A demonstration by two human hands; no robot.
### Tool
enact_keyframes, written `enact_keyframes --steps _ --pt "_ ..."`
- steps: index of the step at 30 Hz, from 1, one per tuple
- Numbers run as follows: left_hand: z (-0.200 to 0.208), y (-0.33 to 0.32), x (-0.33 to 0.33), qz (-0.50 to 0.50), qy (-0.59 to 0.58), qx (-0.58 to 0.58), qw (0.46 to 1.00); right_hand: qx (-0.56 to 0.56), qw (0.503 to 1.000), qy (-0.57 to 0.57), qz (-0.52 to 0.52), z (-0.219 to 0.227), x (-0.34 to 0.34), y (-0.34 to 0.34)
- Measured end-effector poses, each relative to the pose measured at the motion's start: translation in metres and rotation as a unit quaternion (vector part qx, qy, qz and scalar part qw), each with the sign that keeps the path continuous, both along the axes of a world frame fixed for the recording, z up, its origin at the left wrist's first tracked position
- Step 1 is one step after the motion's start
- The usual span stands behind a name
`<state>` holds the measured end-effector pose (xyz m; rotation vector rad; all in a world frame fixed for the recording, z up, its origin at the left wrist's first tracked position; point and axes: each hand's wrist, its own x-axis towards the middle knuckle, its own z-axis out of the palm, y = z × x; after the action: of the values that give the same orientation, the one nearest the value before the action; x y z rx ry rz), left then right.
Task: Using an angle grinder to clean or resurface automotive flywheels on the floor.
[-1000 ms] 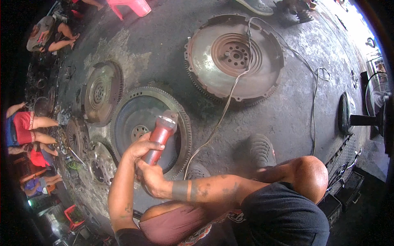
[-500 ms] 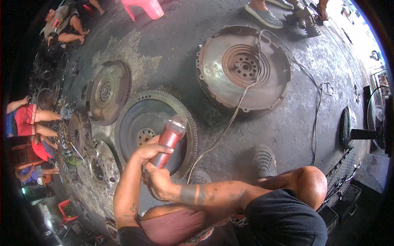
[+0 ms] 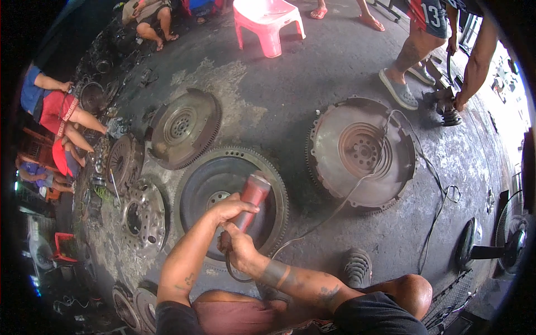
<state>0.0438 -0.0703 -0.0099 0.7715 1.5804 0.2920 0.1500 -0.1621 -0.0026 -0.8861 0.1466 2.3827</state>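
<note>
Both of my hands grip a red angle grinder (image 3: 255,195) with a metal gear head. My left hand (image 3: 231,209) closes around its body, thumb along the side. Behind it, my right hand (image 3: 240,248) is wrapped round the rear end, where the cord comes out. The tool is held over a round flywheel (image 3: 192,190) with a toothed rim, lying on the floor before me. From here the grinder's disc is hidden, so whether it touches the flywheel I cannot tell.
A second flywheel (image 3: 187,128) lies beyond, a large rusty one (image 3: 329,162) to the right with the cord (image 3: 357,187) across it. Pressure plates (image 3: 156,223) lie left. A pink stool (image 3: 268,22), a fan (image 3: 505,245) and a co-worker's hand (image 3: 459,103) on a metal part surround the area.
The view has tilted upward, so floor things sit lower and more of the stool and people shows. My hands keep the same grip on the grinder over the flywheel.
</note>
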Motion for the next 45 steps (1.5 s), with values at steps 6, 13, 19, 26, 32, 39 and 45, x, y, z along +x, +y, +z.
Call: enact_keyframes --steps 6,13,19,26,32,39,45 --pt "0.034 0.001 0.023 -0.124 0.015 -0.058 0.991 -0.046 0.998 0.023 -0.042 0.029 0.004 -0.011" --pt "0.034 0.027 0.013 -0.004 0.1 0.03 0.995 0.019 0.999 0.032 0.03 -0.014 0.003 0.038" --pt "0.026 0.022 0.018 0.02 0.158 0.072 0.985 0.027 0.997 0.041 0.054 -0.01 0.008 0.033" --pt "0.012 0.029 0.004 0.003 0.089 0.06 0.994 0.027 0.996 0.06 0.059 -0.02 0.002 0.041" --pt "0.008 0.036 -0.004 0.145 0.057 0.064 0.986 0.085 0.988 0.073 0.106 -0.044 -0.002 0.066" --pt "0.006 0.023 0.006 0.061 0.058 0.037 0.996 0.041 0.997 0.021 0.066 -0.011 0.006 0.035" --pt "0.015 0.022 0.009 0.105 0.028 0.065 0.992 0.105 0.989 0.004 0.106 -0.019 0.015 0.049"
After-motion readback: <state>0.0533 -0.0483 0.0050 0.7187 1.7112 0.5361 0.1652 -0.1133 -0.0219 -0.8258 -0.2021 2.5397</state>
